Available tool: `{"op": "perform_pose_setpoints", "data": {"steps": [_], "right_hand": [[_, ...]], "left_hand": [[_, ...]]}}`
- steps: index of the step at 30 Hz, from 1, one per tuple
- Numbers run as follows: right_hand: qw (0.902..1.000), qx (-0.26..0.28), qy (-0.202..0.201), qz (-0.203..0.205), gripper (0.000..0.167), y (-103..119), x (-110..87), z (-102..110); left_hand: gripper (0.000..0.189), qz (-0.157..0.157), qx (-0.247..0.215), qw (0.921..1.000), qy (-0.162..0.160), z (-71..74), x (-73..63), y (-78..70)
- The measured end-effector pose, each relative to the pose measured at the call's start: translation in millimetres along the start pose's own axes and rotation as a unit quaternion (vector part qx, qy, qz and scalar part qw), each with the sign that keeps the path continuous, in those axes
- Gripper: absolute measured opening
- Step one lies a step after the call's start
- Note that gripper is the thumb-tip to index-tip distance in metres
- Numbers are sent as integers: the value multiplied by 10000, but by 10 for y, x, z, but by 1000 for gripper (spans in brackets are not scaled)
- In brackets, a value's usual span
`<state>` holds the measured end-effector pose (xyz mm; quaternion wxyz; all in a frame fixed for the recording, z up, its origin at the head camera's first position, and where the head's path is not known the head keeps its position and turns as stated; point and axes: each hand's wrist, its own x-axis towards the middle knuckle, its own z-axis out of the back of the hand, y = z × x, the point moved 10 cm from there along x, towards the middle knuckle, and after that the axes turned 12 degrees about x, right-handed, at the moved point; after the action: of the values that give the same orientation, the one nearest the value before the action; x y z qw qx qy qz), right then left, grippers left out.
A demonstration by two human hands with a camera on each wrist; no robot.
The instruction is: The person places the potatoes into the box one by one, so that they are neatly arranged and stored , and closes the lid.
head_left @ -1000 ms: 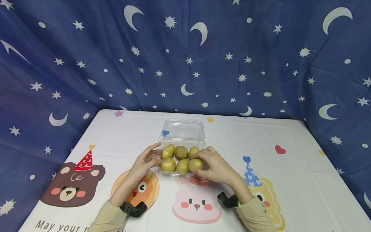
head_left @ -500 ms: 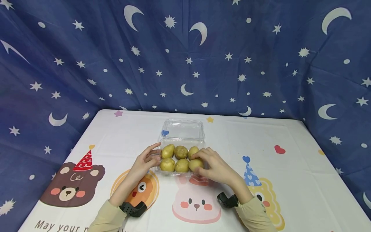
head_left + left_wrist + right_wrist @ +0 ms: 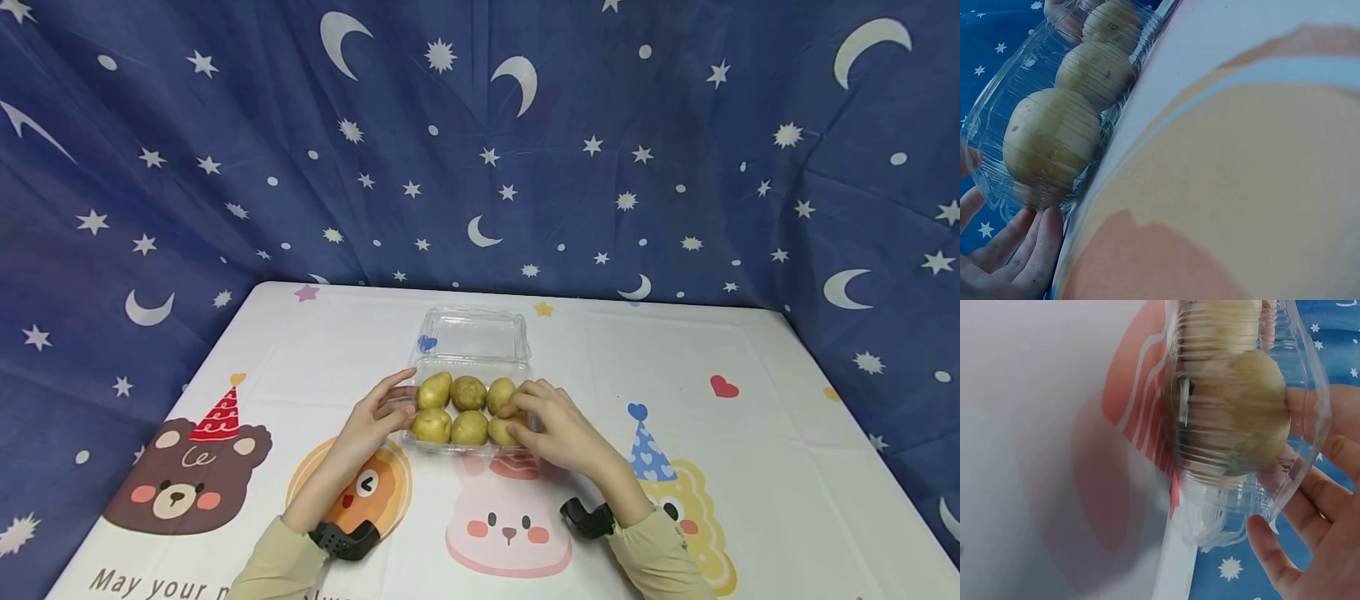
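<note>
A clear plastic clamshell box (image 3: pixel 472 450) lies on the table with its lid (image 3: pixel 480 333) folded back. Inside sit several potatoes in two rows of three. My right hand (image 3: pixel 558 425) reaches over the box's right end, its curled fingers and thumb about the front right potato (image 3: pixel 500 430). In the right wrist view, some fingers are inside the wall beside that potato (image 3: pixel 1244 412), and one fingertip is at the outside of the rim. My left hand (image 3: pixel 378 412) rests its fairly straight fingers against the left end, near the front left potato (image 3: pixel 432 425). Left fingertips (image 3: pixel 1050 222) touch the end wall.
The table has a white printed cloth (image 3: pixel 360 333) with cartoon animals and hearts. A blue curtain (image 3: pixel 375 108) with moons and stars hangs behind it. Each wrist wears a black strap mount, the left mount (image 3: pixel 345 540) and the right mount (image 3: pixel 588 517).
The front row of potatoes has shifted slightly left. My right thumb has moved a little up and right over the front right potato. My left hand stays in place.
</note>
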<state>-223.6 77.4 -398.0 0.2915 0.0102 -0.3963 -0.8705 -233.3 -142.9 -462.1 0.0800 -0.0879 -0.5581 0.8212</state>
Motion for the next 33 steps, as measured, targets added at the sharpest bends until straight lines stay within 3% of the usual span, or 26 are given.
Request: {"op": "perform_pose_setpoints", "data": {"steps": [20,33], "right_hand": [[9987,-482,-167,73,6,75,23,-23],[9978,324,-557,121,12,14,-3,94]], "left_hand": [[56,13,31,10000,37,-13,15,-11],[64,46,-158,9999,1,3,4,-18]]}}
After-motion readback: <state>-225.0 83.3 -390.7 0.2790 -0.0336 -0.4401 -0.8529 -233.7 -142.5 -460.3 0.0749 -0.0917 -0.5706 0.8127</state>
